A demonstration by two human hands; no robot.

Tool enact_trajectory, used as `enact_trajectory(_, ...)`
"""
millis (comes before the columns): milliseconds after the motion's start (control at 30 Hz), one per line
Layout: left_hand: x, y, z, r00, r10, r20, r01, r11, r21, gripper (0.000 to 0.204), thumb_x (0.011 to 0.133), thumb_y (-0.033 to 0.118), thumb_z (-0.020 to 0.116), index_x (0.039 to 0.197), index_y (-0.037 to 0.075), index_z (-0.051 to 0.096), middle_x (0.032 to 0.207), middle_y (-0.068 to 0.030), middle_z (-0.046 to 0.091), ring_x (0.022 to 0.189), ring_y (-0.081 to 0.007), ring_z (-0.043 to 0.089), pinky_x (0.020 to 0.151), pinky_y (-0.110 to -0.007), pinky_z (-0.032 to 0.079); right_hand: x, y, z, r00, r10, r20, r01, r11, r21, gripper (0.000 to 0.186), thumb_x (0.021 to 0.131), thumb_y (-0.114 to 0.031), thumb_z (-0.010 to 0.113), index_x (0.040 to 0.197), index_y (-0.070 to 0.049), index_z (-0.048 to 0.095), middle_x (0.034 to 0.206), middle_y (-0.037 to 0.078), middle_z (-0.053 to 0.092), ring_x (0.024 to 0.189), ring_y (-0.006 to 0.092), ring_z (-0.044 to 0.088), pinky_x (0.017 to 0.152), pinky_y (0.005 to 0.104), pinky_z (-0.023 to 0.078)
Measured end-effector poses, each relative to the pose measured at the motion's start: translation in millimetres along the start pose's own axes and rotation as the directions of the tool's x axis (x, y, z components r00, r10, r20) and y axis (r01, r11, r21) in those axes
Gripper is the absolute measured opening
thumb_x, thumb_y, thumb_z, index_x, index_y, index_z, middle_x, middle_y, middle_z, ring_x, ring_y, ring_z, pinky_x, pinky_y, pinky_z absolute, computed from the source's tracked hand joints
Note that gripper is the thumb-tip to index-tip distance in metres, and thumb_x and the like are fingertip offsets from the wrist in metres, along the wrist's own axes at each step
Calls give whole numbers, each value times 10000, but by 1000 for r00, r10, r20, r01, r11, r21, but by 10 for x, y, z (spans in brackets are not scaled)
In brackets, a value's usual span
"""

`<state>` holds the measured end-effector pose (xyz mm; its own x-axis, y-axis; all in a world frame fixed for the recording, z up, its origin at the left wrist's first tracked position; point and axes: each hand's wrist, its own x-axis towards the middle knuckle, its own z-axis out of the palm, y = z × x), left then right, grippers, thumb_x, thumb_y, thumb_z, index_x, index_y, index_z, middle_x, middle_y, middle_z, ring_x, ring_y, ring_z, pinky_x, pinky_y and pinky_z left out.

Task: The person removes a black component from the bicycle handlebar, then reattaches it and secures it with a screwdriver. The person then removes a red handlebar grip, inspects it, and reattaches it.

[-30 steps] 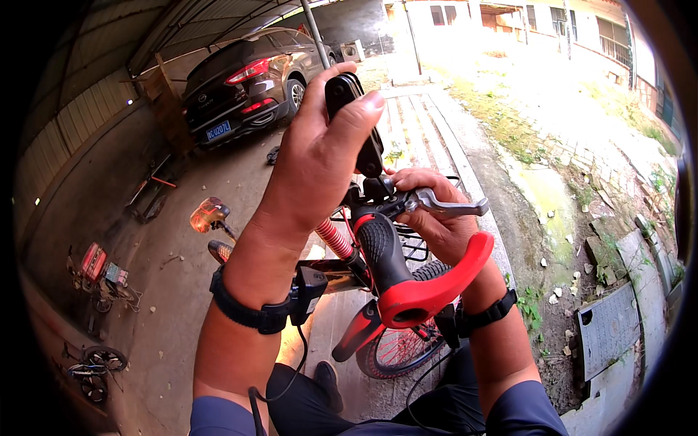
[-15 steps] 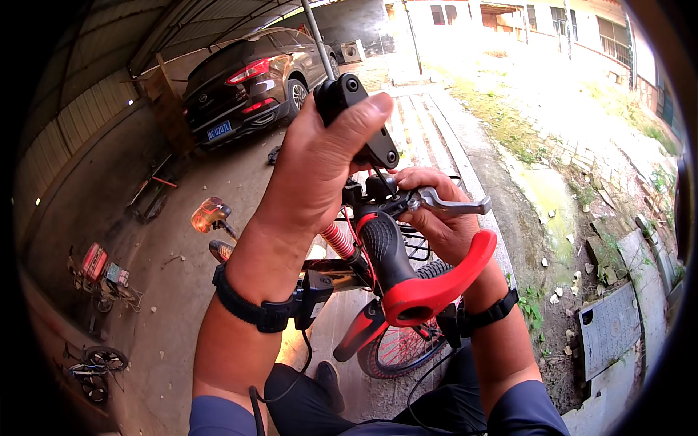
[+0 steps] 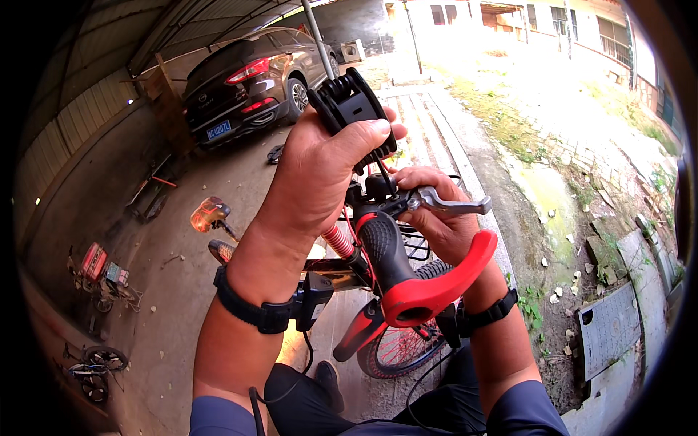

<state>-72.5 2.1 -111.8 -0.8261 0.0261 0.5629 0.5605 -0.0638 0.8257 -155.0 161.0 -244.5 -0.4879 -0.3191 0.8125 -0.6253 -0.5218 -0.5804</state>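
My left hand (image 3: 309, 171) is closed around a black folding hex key set (image 3: 349, 109), its thumb across the case. One thin key (image 3: 382, 173) reaches down from the case to the clamp of a silver brake lever (image 3: 454, 206); the hand and clamp hide whether its tip sits in a bolt. My right hand (image 3: 454, 240) is wrapped round the lever's base, fingers above and thumb below. Just nearer is the black rubber handlebar grip (image 3: 382, 247), with a red curved bar end (image 3: 440, 292) on it. The bicycle's front wheel (image 3: 400, 352) shows below.
Black straps with small boxes and cables are on both wrists, one cable (image 3: 309, 349) hanging by my left forearm. A dark car (image 3: 251, 80) is parked under the roof. Small bikes (image 3: 98, 370) stand at left. A stone slab (image 3: 611, 330) lies at right.
My left hand has turned the hex key set, so its case now shows a different side and its folded keys. My right hand stays in place on the brake lever.
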Motion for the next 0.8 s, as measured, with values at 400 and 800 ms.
enact_trajectory(400, -14, 131, -169, 983, -79, 164, 47, 981, 190, 543, 961, 75, 664, 1459, -10, 465, 1241, -138, 668, 1129, -263, 684, 1012, -414, 540, -11, 17, -1, 1000, 20, -6, -20, 999, 44, 400, 840, 14, 851, 1189, -72, 675, 1244, 66, 680, 1210, 198, 631, 1060, 344, 500)
enact_trajectory(800, -76, 173, -56, 996, -81, 46, 89, 975, -202, 529, 953, 109, 773, 1370, -12, 470, 1023, -75, 701, 954, -171, 704, 879, -307, 556, -20, 25, 4, 1000, 24, -10, -24, 998, 54, 381, 856, 51, 815, 1189, -67, 672, 1260, 76, 660, 1229, 202, 620, 1066, 347, 503)
